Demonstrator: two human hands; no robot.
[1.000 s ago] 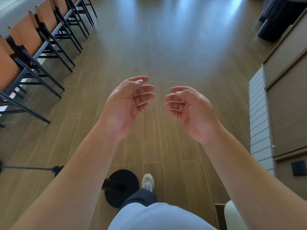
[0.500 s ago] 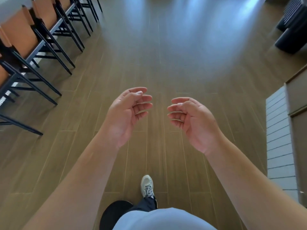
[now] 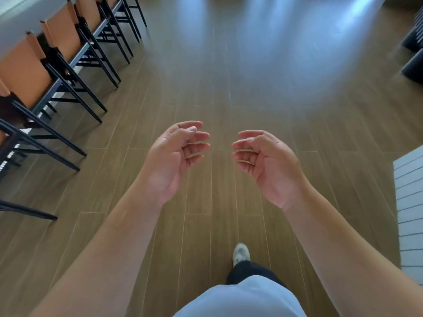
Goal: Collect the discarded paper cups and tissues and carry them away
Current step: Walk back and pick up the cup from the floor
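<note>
No paper cups or tissues show in the head view. My left hand (image 3: 174, 159) and my right hand (image 3: 267, 163) are held out in front of me above the wooden floor, palms turned toward each other, a short gap between the fingertips. The fingers of both hang loosely curled and hold nothing. One foot in a pale shoe (image 3: 240, 252) is on the floor below the hands.
A row of orange-backed chairs (image 3: 61, 37) with black legs lines the left side beside a white table edge (image 3: 13, 8). A white slatted panel (image 3: 409, 202) stands at the right edge. Dark round objects (image 3: 413, 65) sit at the far right. Wooden floor (image 3: 229, 88) stretches ahead.
I have walked forward: the chairs and the right-hand cabinet slid back and outward, and a black round base by my feet left the view. Both hands kept their pose.
</note>
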